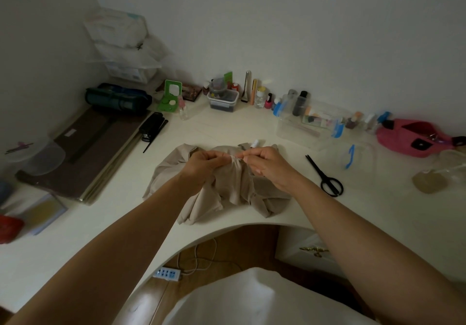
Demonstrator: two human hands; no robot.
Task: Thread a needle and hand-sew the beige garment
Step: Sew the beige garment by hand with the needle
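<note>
Both your left hand point(201, 161) and right hand point(267, 165) pinch one crumpled beige cloth garment point(227, 193), maybe a needle point(239, 158) too, on the cream corner desk point(227, 128).

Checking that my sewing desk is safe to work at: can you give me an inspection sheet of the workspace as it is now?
Surface: white desk, curved front edge.
Job's things: beige garment bunched at centre; white spool behind it.
Clutter: black scissors right of garment; bottles along wall; clear box; pink pouch.
Hands: left hand and right hand pinch one garment fold.
Cables: power strip, white cable on floor.
Surroundings: plain white wall.
</note>
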